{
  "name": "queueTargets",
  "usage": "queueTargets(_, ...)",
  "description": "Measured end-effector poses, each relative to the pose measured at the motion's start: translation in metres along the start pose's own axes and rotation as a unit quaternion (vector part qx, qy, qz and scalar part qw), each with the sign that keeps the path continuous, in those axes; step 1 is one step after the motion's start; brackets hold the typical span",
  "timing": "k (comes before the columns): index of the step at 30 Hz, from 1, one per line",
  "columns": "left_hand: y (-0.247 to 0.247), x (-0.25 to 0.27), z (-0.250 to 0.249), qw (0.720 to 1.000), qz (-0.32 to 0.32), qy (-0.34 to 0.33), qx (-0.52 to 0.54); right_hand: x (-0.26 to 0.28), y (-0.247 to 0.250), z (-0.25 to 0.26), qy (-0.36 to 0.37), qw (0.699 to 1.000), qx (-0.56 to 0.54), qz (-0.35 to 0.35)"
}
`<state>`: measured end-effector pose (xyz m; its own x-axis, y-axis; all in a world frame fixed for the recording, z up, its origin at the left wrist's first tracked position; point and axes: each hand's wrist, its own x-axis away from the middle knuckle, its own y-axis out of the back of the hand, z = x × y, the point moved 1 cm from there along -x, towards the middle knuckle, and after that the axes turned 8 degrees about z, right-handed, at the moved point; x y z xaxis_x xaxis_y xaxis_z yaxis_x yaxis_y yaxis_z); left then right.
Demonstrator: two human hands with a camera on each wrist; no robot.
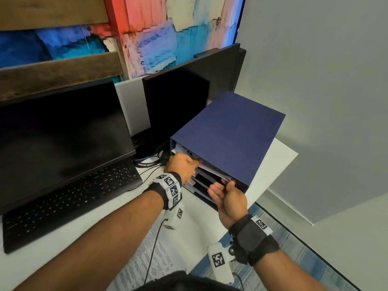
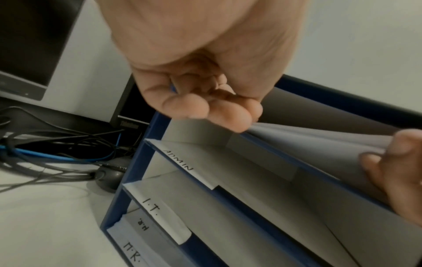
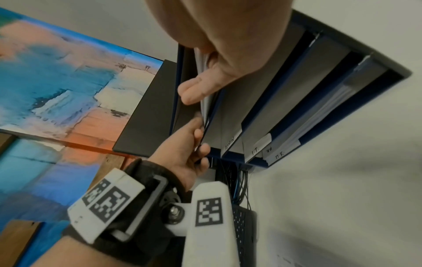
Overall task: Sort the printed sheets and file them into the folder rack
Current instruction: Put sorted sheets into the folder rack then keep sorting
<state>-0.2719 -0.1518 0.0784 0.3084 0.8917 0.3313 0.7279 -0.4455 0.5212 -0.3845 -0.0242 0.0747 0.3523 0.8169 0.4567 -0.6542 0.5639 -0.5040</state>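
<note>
The dark blue folder rack (image 1: pixel 231 133) stands on the white desk's right end, its slots facing me. Its shelves carry handwritten labels ADMIN (image 2: pixel 179 159), I.T. (image 2: pixel 150 206) and H.R. (image 2: pixel 132 252). A small stack of printed sheets (image 2: pixel 308 140) lies partly inside the top slot, above the ADMIN shelf. My left hand (image 1: pixel 181 163) pinches the stack's left end at the slot mouth. My right hand (image 1: pixel 227 192) pinches its right corner between thumb and fingers (image 3: pixel 196 90). The sheets' inner ends are hidden in the rack.
More printed sheets (image 1: pixel 147 263) lie on the desk under my forearms. A black laptop (image 1: pixel 63 164) stands at the left and a dark monitor (image 1: pixel 178 106) behind the rack. Tangled cables (image 2: pixel 57 148) lie left of the rack. The desk edge (image 1: pixel 279 181) runs close to the rack's right.
</note>
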Motion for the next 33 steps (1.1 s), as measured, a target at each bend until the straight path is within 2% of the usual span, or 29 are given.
queueTargets(3, 0.000, 0.005, 0.003, 0.997, 0.026, -0.061, 0.050, 0.000, -0.001, -0.004, -0.011, 0.999, 0.031, 0.044)
queueTargets(6, 0.008, 0.015, 0.020, 0.994, 0.034, -0.082, 0.064, -0.003, -0.010, -0.013, -0.032, 0.989, 0.091, 0.115)
queueTargets(10, 0.036, 0.027, 0.066, 0.998, 0.008, -0.034, 0.046, -0.011, -0.038, -0.036, -0.058, 0.945, 0.247, 0.207)
queueTargets(13, 0.061, 0.042, 0.103, 0.997, -0.028, 0.014, 0.072, -0.024, -0.058, -0.053, -0.066, 0.923, 0.299, 0.232)
queueTargets(18, 0.100, 0.079, 0.158, 0.991, -0.095, 0.076, 0.054, -0.047, -0.083, -0.088, -0.081, 0.881, 0.378, 0.272)
queueTargets(22, 0.115, 0.101, 0.205, 0.984, -0.133, 0.108, 0.054, -0.064, -0.085, -0.126, -0.074, 0.809, 0.491, 0.314)
queueTargets(26, 0.117, 0.122, 0.259, 0.976, -0.129, 0.168, -0.043, -0.082, -0.077, -0.157, -0.051, 0.686, 0.631, 0.359)
queueTargets(28, 0.115, 0.132, 0.278, 0.969, -0.127, 0.205, -0.062, -0.086, -0.080, -0.166, -0.058, 0.652, 0.654, 0.380)
queueTargets(30, 0.112, 0.139, 0.290, 0.965, -0.111, 0.229, -0.063, -0.085, -0.089, -0.170, -0.067, 0.648, 0.649, 0.394)
queueTargets(32, 0.109, 0.144, 0.296, 0.964, -0.087, 0.241, -0.065, -0.082, -0.100, -0.169, -0.100, 0.673, 0.616, 0.398)
queueTargets(33, 0.107, 0.145, 0.298, 0.965, -0.079, 0.244, -0.063, -0.081, -0.105, -0.170, -0.107, 0.676, 0.609, 0.401)
